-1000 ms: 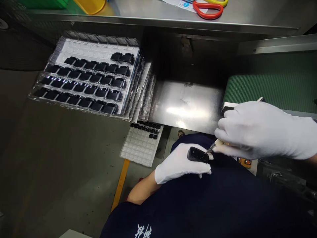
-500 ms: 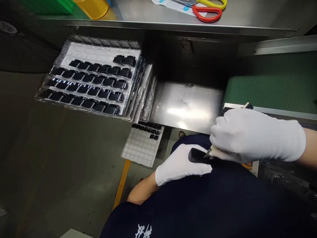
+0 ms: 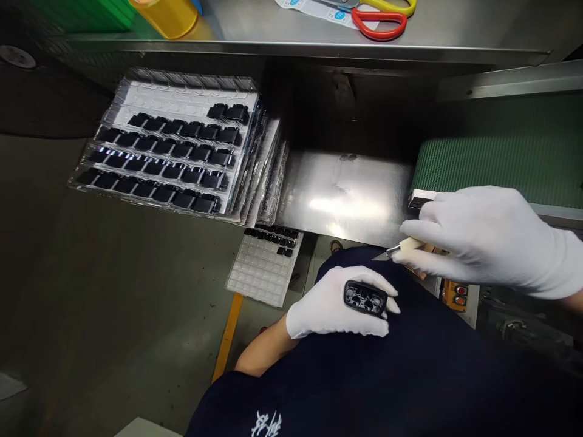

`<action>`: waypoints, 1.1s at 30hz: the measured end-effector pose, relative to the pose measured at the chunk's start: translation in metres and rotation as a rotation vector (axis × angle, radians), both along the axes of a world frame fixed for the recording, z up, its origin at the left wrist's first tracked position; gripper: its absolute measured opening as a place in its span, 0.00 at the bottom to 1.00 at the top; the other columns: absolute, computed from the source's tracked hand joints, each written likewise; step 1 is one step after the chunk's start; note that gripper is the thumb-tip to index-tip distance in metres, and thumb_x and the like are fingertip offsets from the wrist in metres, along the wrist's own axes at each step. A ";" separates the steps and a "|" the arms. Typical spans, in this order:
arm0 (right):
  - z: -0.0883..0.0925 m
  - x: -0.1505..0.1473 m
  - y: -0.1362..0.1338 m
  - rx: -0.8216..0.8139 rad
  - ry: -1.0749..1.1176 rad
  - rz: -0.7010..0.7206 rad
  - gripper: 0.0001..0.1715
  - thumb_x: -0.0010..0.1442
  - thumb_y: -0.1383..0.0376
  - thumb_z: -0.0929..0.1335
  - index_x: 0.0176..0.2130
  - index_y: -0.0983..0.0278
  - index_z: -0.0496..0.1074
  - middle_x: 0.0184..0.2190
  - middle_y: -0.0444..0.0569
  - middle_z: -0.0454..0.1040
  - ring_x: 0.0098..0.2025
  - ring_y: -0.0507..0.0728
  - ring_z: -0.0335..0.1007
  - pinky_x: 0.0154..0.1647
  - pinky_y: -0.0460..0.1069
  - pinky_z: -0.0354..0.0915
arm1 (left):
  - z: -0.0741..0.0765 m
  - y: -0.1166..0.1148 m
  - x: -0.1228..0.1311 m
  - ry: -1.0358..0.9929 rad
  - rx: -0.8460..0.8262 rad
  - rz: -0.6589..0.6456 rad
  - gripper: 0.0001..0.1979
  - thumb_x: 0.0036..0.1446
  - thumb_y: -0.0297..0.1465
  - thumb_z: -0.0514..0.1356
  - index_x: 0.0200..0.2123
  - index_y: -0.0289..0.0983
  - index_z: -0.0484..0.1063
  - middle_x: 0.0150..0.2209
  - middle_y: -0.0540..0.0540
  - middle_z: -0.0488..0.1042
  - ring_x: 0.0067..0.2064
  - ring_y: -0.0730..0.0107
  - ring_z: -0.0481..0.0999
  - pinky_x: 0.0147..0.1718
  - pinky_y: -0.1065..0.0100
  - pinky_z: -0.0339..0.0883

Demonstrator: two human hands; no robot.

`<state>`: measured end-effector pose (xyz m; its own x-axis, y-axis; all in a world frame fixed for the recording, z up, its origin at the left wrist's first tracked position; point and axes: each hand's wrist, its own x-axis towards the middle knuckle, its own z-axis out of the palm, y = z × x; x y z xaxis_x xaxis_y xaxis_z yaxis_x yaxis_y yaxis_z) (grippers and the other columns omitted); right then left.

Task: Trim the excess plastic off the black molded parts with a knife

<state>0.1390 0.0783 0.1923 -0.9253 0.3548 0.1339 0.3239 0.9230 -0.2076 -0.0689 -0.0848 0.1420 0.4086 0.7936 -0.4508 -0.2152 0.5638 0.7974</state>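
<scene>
The black moulded part [image 3: 365, 298], hollow side up, was held within the gloved left hand [image 3: 334, 303] before the navy garment [image 3: 387, 370], while the knife [image 3: 394, 249] was pinched by its pale handle [image 3: 411, 243] in the right hand [image 3: 483, 240], its bare blade [image 3: 381, 256] near the left fingers [image 3: 379, 280], which could be cut by a slip.

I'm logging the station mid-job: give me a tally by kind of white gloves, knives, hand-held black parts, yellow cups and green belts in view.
White gloves: 2
Knife: 1
Held black part: 1
Yellow cup: 1
Green belt: 1
Total: 6
</scene>
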 end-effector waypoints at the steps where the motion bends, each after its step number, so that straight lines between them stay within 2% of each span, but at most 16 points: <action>1: -0.001 0.002 -0.002 -0.002 0.031 -0.020 0.29 0.72 0.45 0.61 0.30 0.60 0.75 0.19 0.42 0.67 0.26 0.51 0.67 0.28 0.48 0.54 | -0.002 0.000 0.001 -0.002 0.052 0.007 0.22 0.46 0.29 0.77 0.45 0.36 0.80 0.41 0.42 0.85 0.43 0.58 0.85 0.41 0.60 0.82; 3: -0.003 0.006 -0.007 -0.056 0.100 -0.040 0.24 0.72 0.49 0.64 0.34 0.60 0.77 0.20 0.42 0.69 0.25 0.51 0.66 0.28 0.48 0.57 | -0.004 0.003 0.002 0.037 0.175 0.009 0.21 0.47 0.29 0.77 0.45 0.36 0.81 0.41 0.43 0.85 0.45 0.58 0.85 0.48 0.58 0.80; 6: -0.002 0.009 -0.017 -0.230 0.189 -0.057 0.13 0.70 0.57 0.67 0.40 0.60 0.79 0.25 0.42 0.75 0.25 0.50 0.68 0.29 0.47 0.61 | -0.003 0.008 0.005 0.171 0.313 -0.015 0.19 0.49 0.30 0.76 0.45 0.38 0.82 0.42 0.44 0.86 0.49 0.58 0.84 0.57 0.58 0.75; 10: -0.005 0.013 -0.034 -0.520 0.225 -0.052 0.10 0.68 0.64 0.68 0.46 0.60 0.79 0.27 0.40 0.76 0.26 0.48 0.70 0.29 0.45 0.63 | -0.003 0.015 0.013 0.334 0.365 -0.005 0.26 0.50 0.33 0.76 0.54 0.40 0.79 0.48 0.45 0.84 0.50 0.58 0.84 0.57 0.59 0.75; 12: -0.014 0.015 -0.042 -0.583 0.232 -0.051 0.11 0.69 0.63 0.68 0.49 0.60 0.79 0.26 0.40 0.76 0.26 0.48 0.69 0.28 0.45 0.62 | -0.005 0.017 0.018 0.401 0.350 0.004 0.32 0.51 0.32 0.74 0.60 0.41 0.75 0.49 0.46 0.84 0.52 0.57 0.83 0.57 0.60 0.75; 15: -0.033 0.016 -0.053 -0.512 0.271 -0.090 0.12 0.69 0.62 0.69 0.50 0.60 0.80 0.28 0.41 0.78 0.27 0.49 0.71 0.31 0.46 0.62 | -0.009 0.019 0.028 0.530 0.276 0.011 0.42 0.50 0.29 0.73 0.68 0.42 0.66 0.57 0.44 0.80 0.59 0.54 0.79 0.60 0.59 0.73; 17: -0.046 0.017 -0.057 -0.471 0.218 -0.108 0.12 0.68 0.62 0.69 0.49 0.58 0.81 0.29 0.42 0.80 0.29 0.51 0.74 0.32 0.47 0.62 | -0.012 0.021 0.035 0.587 0.246 0.009 0.46 0.51 0.29 0.71 0.72 0.40 0.60 0.61 0.41 0.77 0.61 0.51 0.77 0.60 0.57 0.73; 21: -0.065 0.027 -0.051 -0.427 -0.065 -0.080 0.09 0.64 0.63 0.70 0.43 0.58 0.81 0.33 0.43 0.82 0.33 0.54 0.75 0.29 0.47 0.58 | -0.023 0.031 0.053 0.576 0.253 -0.065 0.44 0.56 0.37 0.69 0.73 0.38 0.57 0.63 0.37 0.75 0.64 0.47 0.74 0.62 0.54 0.70; 23: -0.069 0.040 -0.041 -0.386 -0.193 -0.092 0.08 0.65 0.61 0.70 0.39 0.60 0.80 0.34 0.45 0.82 0.32 0.54 0.74 0.27 0.47 0.56 | -0.033 0.038 0.064 0.588 0.198 -0.078 0.45 0.58 0.41 0.68 0.74 0.38 0.54 0.65 0.36 0.73 0.66 0.47 0.72 0.64 0.52 0.68; 26: -0.070 0.073 -0.012 -0.295 -0.290 -0.260 0.13 0.68 0.59 0.67 0.38 0.62 0.79 0.36 0.48 0.82 0.36 0.56 0.76 0.31 0.48 0.59 | -0.050 0.044 0.079 0.644 0.086 0.026 0.47 0.62 0.43 0.64 0.76 0.42 0.45 0.65 0.38 0.73 0.66 0.50 0.72 0.66 0.49 0.64; 29: -0.065 0.123 0.038 -0.206 -0.398 -0.630 0.16 0.70 0.57 0.65 0.41 0.62 0.80 0.41 0.52 0.82 0.43 0.59 0.78 0.37 0.49 0.63 | -0.061 0.047 0.088 0.622 0.027 0.126 0.46 0.61 0.46 0.64 0.76 0.43 0.46 0.65 0.38 0.72 0.65 0.51 0.72 0.68 0.50 0.62; 31: -0.060 0.162 0.078 -0.156 -0.467 -0.892 0.19 0.72 0.56 0.63 0.43 0.64 0.80 0.43 0.57 0.82 0.45 0.61 0.79 0.40 0.49 0.64 | -0.062 0.048 0.094 0.584 -0.037 0.125 0.47 0.60 0.48 0.64 0.75 0.42 0.49 0.63 0.39 0.74 0.64 0.50 0.74 0.68 0.51 0.62; 33: -0.053 0.198 0.116 -0.114 -0.504 -1.071 0.21 0.72 0.60 0.62 0.44 0.68 0.79 0.42 0.63 0.81 0.44 0.63 0.80 0.41 0.51 0.66 | -0.061 0.048 0.100 0.553 -0.097 0.103 0.47 0.58 0.48 0.65 0.74 0.40 0.50 0.60 0.40 0.76 0.62 0.51 0.75 0.68 0.53 0.61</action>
